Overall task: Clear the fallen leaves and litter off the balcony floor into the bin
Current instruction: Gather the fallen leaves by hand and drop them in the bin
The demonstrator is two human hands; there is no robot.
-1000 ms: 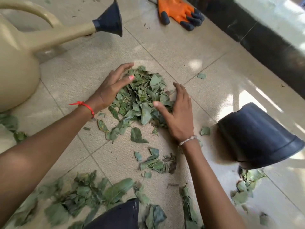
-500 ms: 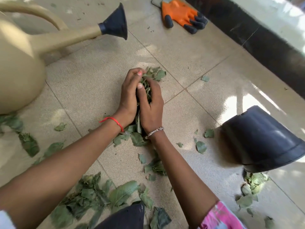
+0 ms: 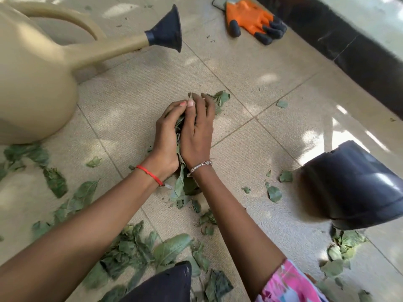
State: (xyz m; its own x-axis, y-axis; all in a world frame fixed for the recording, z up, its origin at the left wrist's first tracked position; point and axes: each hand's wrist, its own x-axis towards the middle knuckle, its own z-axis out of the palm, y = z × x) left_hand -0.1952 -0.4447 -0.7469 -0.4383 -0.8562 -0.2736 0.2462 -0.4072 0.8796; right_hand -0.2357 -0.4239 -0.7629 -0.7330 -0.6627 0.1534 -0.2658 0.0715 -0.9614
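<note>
Lying nearest, loose green leaves [image 3: 168, 249] cover the beige floor tiles [image 3: 135, 101]. Farther, left hand [image 3: 166, 138] and right hand [image 3: 197, 136] close around a light, crumbly leaf bundle [image 3: 182, 184]; scooping from underneath seems safest. The tipped black plastic bin [image 3: 357, 186] waits rightward.

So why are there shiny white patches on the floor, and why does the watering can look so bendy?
Head view: sunlight glares off the glossy floor tiles near the black bin, with dappled patches elsewhere; the wide-angle lens bows the watering can at the frame edge; the forearms nearest the camera look soft, while the hands pressed around the leaves stay fairly sharp.
</note>
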